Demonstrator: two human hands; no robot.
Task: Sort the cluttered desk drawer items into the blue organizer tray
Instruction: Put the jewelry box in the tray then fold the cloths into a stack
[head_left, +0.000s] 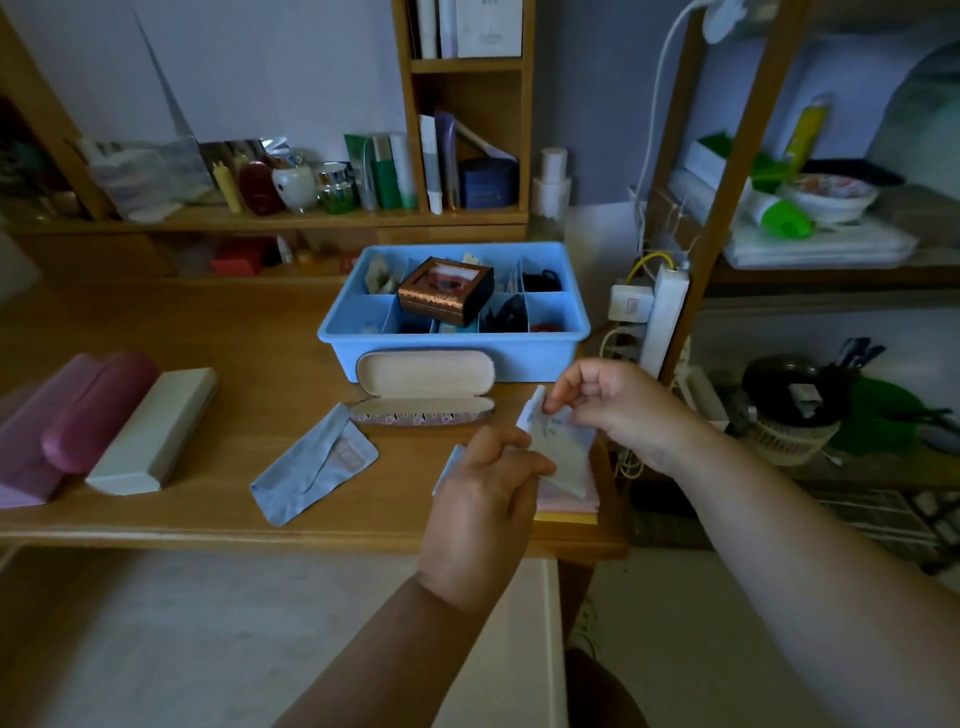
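Near the tabletop (270, 364) front edge, left hand (485, 499) and right hand (618, 410) pinch a pale cloth (566, 452), its lower part hidden.

From my seat at the feed, bare desk (249, 332) runs from nine to eleven o'clock of the blue organizer tray (452, 358), giving a hand wide room there. At six o'clock the open glasses case (426, 387) touches the tray's front wall and blocks a straight reach. At seven lies a blue cloth (311, 467). A copper box (445, 290) sits atop the middle dividers. At three o'clock, a power strip (662, 317) and cables crowd the tray's side.
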